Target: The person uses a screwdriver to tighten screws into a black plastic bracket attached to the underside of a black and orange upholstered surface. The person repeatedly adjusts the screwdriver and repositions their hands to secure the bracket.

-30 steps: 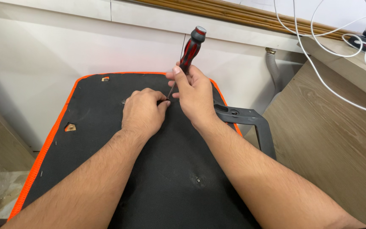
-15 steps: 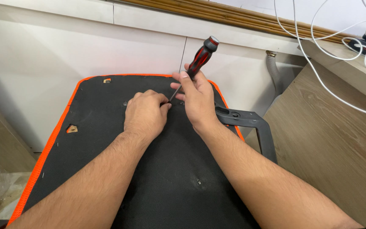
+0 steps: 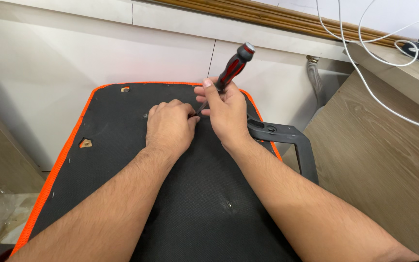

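Head view: two hands at a screwdriver on an upturned black seat base.

Right hand (image 3: 226, 109) closed around the red-and-black screwdriver (image 3: 233, 68), handle tilted up and to the right, further over than a second ago when nearly upright; tip hidden between the hands, near the far edge of the black seat base (image 3: 122, 145) with its orange rim. Left hand (image 3: 170, 127) curled, fingertips pinching at the tip, in much the same spot as before. Dark armrest bracket (image 3: 287, 138) against the right edge. White cables (image 3: 364, 73) over the wooden surface beyond.

1 head-worn view, looking steeply down, close over both forearms
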